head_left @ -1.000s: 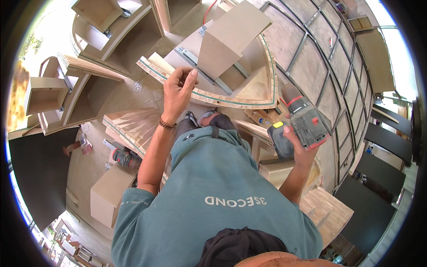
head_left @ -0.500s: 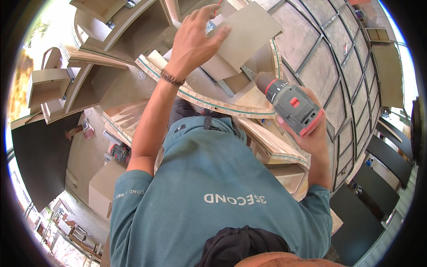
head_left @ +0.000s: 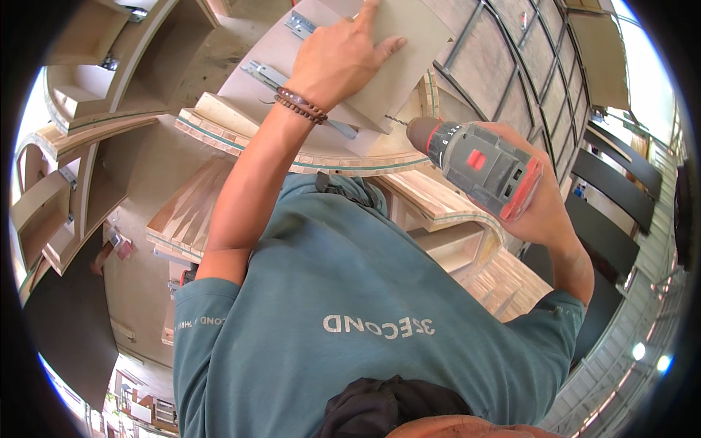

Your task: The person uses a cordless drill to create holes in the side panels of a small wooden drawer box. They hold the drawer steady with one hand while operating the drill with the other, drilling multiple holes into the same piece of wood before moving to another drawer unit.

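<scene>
My right hand [head_left: 544, 193] grips a grey, black and red cordless drill [head_left: 478, 160], and its thin bit [head_left: 395, 120] points left towards a beige board [head_left: 409, 51]. On that board, or just over it, lies my left hand [head_left: 339, 62], with the index finger stretched out and the thumb apart. Nothing shows in its fingers. Close to my left wrist are metal drawer slides [head_left: 266, 75], one of them partly under the wrist. Board and slides sit over a curved wooden cabinet part [head_left: 321, 160] with a layered, green-striped edge.
At the left stand curved cabinet pieces [head_left: 95, 124] with open compartments. More curved wooden work [head_left: 445, 197] lies beyond my right side. A dark metal grid frame [head_left: 515, 58] covers the floor at upper right, with black panels [head_left: 610, 182] below it.
My view has shifted. My left hand now reaches farther over the board. The drill bit, hidden earlier, now shows beside the board's near edge.
</scene>
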### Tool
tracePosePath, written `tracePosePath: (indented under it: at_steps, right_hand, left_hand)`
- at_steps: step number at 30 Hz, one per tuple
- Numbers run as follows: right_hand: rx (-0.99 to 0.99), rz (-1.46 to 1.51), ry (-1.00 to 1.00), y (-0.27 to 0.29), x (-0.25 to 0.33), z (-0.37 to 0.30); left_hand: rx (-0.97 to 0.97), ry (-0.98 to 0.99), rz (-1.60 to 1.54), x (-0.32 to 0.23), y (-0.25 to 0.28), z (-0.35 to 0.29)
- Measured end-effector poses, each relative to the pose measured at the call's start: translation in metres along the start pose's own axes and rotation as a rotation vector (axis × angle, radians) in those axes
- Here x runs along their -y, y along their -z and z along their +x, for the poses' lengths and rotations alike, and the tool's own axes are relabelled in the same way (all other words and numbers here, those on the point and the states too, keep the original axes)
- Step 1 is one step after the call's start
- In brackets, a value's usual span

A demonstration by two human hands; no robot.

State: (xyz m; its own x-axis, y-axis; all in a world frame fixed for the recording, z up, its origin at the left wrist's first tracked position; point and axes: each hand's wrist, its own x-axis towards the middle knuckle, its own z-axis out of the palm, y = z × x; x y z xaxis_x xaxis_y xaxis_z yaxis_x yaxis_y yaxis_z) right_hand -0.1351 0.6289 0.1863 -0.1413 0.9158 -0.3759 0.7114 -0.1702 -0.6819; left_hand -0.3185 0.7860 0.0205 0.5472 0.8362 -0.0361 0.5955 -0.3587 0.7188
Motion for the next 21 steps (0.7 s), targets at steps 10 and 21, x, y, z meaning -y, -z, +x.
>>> tracePosePath:
  at_steps: [10,21]
  right_hand:
    - [0.079,-0.036,-0.159,0.008,0.023,0.014]
    - [0.142,-0.113,-0.171,0.013,0.033,0.028]
  left_hand:
    - [-0.112,-0.045,-0.060,0.010,-0.008,0.000]
    - [-0.051,0.011,-0.054,0.007,-0.005,0.002]
